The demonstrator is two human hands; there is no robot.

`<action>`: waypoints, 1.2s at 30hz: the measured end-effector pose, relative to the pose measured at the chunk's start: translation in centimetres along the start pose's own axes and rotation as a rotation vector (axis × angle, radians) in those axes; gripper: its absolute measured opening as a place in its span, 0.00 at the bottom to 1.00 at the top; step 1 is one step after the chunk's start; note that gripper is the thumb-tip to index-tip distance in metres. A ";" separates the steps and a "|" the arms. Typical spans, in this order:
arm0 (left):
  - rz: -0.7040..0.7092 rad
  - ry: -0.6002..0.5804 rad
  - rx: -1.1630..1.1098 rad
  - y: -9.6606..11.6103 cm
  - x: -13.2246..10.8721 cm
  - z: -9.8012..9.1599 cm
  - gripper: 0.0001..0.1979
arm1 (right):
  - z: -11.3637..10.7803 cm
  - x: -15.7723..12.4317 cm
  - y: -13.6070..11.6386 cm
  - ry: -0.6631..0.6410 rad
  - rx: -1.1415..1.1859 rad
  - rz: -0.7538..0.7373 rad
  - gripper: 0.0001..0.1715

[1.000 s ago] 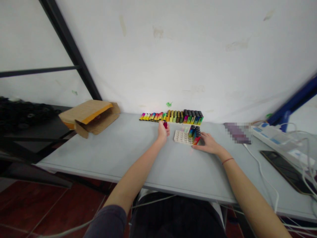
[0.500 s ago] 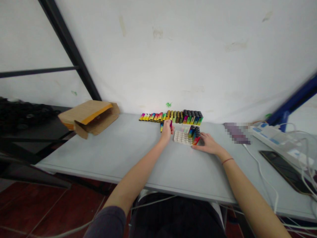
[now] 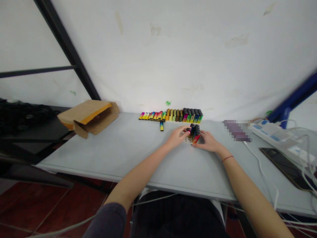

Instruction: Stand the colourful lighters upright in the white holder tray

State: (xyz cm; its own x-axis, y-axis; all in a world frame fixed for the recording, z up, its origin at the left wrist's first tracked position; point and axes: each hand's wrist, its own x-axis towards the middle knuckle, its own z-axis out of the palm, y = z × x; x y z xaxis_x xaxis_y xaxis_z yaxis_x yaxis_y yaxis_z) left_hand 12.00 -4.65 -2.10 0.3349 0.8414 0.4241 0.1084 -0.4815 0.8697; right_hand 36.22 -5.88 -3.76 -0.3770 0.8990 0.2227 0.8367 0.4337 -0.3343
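Observation:
A white tray (image 3: 188,140) with rows of round pockets lies on the table, partly covered by my left hand. Upright colourful lighters (image 3: 196,138) with black tops fill its right end. My left hand (image 3: 176,137) reaches over the tray's left side, its fingers closed on a purple-and-dark lighter (image 3: 189,129) beside the standing ones. The lighter's lower end is hidden. My right hand (image 3: 209,142) grips the right end of the tray, thumb at the near corner and fingers along the far side. One single blue-and-yellow lighter (image 3: 161,126) lies left of the tray.
Along the wall lie loose lighters (image 3: 151,116), with upright blocks of yellow-topped (image 3: 174,115) and black-topped lighters (image 3: 192,115) to their right. An opened cardboard box (image 3: 89,114) sits at left. A power strip (image 3: 279,137), cables and a dark phone (image 3: 284,168) occupy the right.
My left hand has moved right, carrying the purple lighter from beside the loose ones to the tray. My right hand stays at the tray's right end.

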 end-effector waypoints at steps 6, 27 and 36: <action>0.067 -0.024 0.099 -0.3 0.0 0.2 0.13 | -0.2 0.0 -0.2 -0.028 -0.003 0.012 0.45; 0.185 -0.064 0.402 0.5 0.0 -0.1 0.13 | -0.2 0.1 -0.3 -0.033 -0.008 0.021 0.44; -0.153 0.301 0.727 1.2 0.7 -5.0 0.14 | -0.1 0.1 -0.1 -0.025 -0.029 0.020 0.46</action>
State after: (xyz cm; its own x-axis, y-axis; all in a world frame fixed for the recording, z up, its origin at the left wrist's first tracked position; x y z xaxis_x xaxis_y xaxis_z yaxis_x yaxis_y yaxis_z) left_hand 7.66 -3.39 0.52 0.0113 0.8913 0.4533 0.7500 -0.3074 0.5857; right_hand 36.10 -5.83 -3.56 -0.3701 0.9087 0.1931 0.8550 0.4144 -0.3118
